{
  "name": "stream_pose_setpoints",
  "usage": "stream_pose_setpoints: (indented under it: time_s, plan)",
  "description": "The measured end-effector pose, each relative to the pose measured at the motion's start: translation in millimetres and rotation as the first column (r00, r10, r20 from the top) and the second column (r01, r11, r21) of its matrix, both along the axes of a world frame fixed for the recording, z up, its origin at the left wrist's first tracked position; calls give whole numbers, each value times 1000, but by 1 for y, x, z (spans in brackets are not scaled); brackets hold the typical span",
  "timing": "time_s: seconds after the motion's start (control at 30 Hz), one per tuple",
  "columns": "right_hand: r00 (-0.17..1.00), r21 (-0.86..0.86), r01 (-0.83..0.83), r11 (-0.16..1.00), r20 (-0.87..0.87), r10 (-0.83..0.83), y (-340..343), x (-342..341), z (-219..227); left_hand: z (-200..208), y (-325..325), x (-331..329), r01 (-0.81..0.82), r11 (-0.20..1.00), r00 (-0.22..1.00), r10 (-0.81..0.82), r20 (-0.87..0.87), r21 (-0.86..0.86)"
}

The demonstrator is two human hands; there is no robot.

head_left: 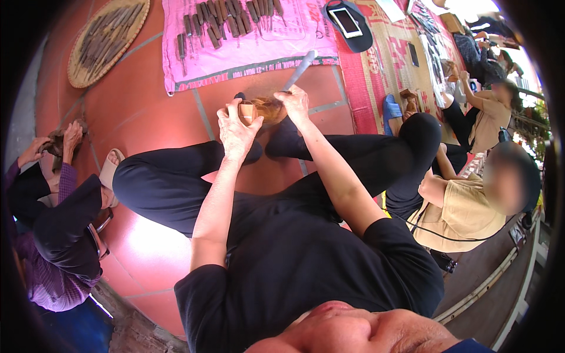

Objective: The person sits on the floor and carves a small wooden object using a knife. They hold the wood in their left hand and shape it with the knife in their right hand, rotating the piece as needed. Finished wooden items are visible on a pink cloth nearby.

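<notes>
The wood piece (259, 110) sits on the red tile floor (147, 106) just ahead of the crossed legs, between both hands. It looks like stiff, fairly light carved wood, unlikely to bend and not fragile, though its rounded brown body may turn under tool pressure; the squared pale end by the left hand looks like the surest place to take hold. The left hand (236, 126) grips that end, fingers curled round it. The right hand (296, 101) has its fingers wrapped round one chisel (300, 69), whose tip meets the wood.

One wood piece and one chisel are in hand. On one pink cloth (247, 53) lie many more tools, too crowded to count. One round basket (106, 38) holds more. One phone (346, 22) lies on a dark cap.
</notes>
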State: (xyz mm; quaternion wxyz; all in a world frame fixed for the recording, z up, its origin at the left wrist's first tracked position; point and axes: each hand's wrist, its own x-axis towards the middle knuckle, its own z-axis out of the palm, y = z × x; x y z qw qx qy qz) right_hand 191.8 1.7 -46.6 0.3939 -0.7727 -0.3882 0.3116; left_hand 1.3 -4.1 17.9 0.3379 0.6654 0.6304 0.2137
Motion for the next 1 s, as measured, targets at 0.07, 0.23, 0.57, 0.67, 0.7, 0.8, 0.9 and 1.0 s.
stream_pose_setpoints:
  time_s: [0.07, 0.23, 0.57, 0.67, 0.7, 0.8, 0.9, 1.0]
  plan:
    - [999, -65, -31, 997, 35, 33, 2, -6, 1, -3, -1, -2, -4, 1000, 1000, 4, 2, 27]
    - [978, -24, 65, 998, -198, -68, 7, -2, 13, 1, -1, -2, 5, 999, 1000, -5, -5, -45]
    - [987, -81, 69, 994, -141, -80, 13, -6, 3, 2, -1, -2, 5, 999, 1000, -6, -5, -51]
    - [995, -61, -7, 998, -100, 1, 11, -8, -1, -1, -3, -2, -17, 1000, 1000, 17, -14, 20]
    - [996, -87, -64, 994, 60, 69, 11, -10, -2, -3, -4, -1, -12, 999, 1000, 12, 2, 29]
    - [993, -86, -72, 994, 87, 80, 11, -16, 11, -3, -4, -5, -4, 1000, 1000, 3, 12, 20]
    - [995, -74, 43, 996, -92, -49, 15, -13, 15, 3, -3, -3, 0, 999, 1000, 0, 3, -49]
    - [999, -54, -37, 998, 18, 38, 11, -13, 13, -2, -4, -2, -16, 1000, 1000, 16, 7, 26]
